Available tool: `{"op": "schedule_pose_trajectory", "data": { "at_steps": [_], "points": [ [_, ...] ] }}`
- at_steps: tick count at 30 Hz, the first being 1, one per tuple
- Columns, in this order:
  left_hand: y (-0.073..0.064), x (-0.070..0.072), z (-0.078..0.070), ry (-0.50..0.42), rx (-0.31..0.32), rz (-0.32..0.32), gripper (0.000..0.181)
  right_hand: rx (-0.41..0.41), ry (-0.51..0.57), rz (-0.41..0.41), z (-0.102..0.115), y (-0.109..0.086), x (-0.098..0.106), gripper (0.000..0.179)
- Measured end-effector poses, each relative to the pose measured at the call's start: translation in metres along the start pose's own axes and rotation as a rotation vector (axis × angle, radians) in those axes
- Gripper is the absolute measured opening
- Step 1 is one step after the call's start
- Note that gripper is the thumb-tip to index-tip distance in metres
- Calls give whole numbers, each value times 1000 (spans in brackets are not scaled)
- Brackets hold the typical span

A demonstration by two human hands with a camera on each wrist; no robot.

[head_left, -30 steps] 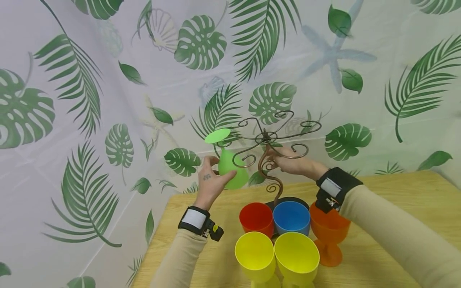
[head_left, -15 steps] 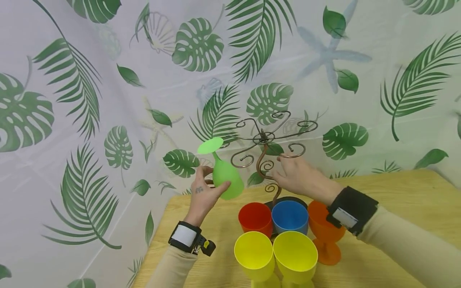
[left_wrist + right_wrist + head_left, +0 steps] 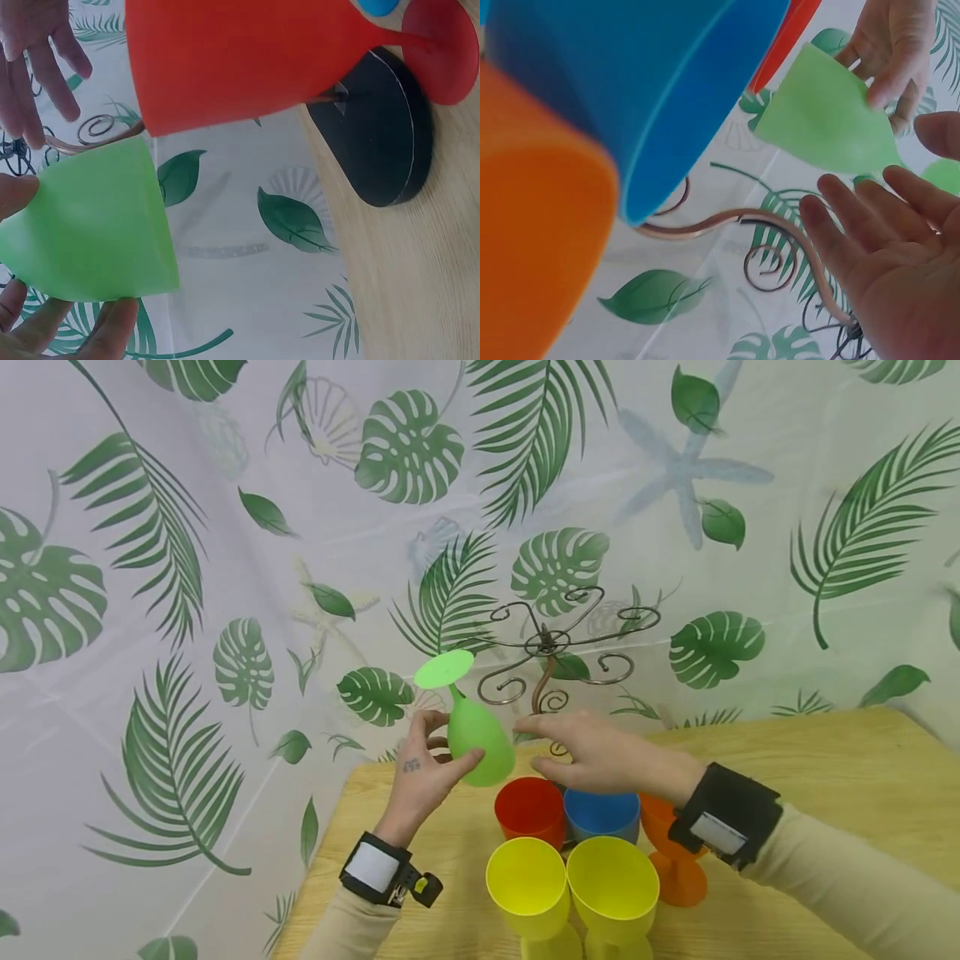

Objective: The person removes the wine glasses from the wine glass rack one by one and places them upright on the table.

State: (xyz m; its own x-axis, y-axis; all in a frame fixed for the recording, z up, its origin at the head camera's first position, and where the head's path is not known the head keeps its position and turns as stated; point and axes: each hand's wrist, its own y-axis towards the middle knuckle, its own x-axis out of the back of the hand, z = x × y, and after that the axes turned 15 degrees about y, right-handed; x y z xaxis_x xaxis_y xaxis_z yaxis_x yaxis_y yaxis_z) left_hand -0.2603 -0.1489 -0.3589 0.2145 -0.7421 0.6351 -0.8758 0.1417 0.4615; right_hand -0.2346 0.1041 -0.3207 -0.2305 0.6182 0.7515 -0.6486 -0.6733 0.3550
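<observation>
A green plastic goblet (image 3: 483,739) hangs upside down and tilted in my left hand (image 3: 423,768), its bowl held between thumb and fingers and its round foot uppermost. Just to its right, my right hand (image 3: 600,752) reaches across with extended fingers, fingertips close to the bowl. Nothing is in that palm, as the right wrist view shows of the right hand (image 3: 900,255). Behind it stands a bronze wire rack (image 3: 547,643) with curled arms and a wavy stem, partly covered by the hand. The rack's black base (image 3: 375,135) shows in the left wrist view.
Upright goblets stand before the rack on the wooden table (image 3: 825,777): red (image 3: 529,814), blue (image 3: 602,818) and orange (image 3: 678,877), with two yellow goblets (image 3: 527,881) nearer me. A leaf-patterned sheet (image 3: 337,568) hangs behind the table.
My left hand has brought the green goblet down from beside the rack's left arm. The right hand has left the rack's stem and moved left and nearer, towards the goblet.
</observation>
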Motion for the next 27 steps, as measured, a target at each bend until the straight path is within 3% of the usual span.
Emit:
{"op": "schedule_pose_trajectory", "data": {
  "at_steps": [9,17,20,27],
  "points": [
    [-16,18,-40,-119,-39,71,57,58,26,-28,12,-3,-11,53],
    [-23,10,-27,-173,-89,154,55,149,27,-109,18,-17,-15,44],
    [-27,10,-31,-186,-124,169,55,185,35,-139,21,-25,-15,39],
    [-39,21,-69,-195,-178,230,54,292,-20,-203,22,-44,-14,36]
  ]
}}
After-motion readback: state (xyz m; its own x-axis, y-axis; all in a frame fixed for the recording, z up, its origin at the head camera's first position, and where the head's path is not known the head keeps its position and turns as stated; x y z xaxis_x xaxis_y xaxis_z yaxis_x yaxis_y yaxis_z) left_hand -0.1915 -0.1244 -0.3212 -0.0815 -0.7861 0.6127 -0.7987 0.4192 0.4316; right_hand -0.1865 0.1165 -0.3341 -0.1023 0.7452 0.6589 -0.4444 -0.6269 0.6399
